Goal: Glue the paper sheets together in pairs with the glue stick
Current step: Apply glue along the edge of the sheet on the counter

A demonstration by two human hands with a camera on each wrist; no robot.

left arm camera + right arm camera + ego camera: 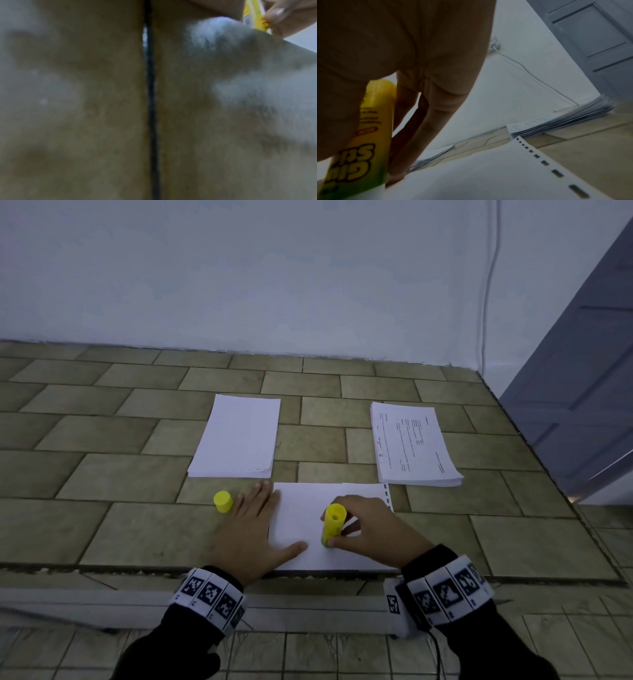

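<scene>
A single white sheet (308, 529) with punched holes along its right edge (556, 173) lies on the tiled surface in front of me. My right hand (363, 529) grips the yellow glue stick (333, 523) (368, 135), held nearly upright with its lower end down on the sheet. My left hand (253, 529) lies flat with straight fingers on the sheet's left edge, thumb on the paper. The yellow cap (223, 501) stands on the tiles just left of that hand. In the blurred left wrist view the glue stick (254, 16) shows only in the top right corner.
A stack of blank white sheets (236, 438) lies behind the left hand. A stack of printed sheets (414, 445) (565, 121) lies at the back right. A white wall with a cable (488, 285) stands behind, a grey door (582, 392) on the right. The ledge's front edge (137, 571) runs under my wrists.
</scene>
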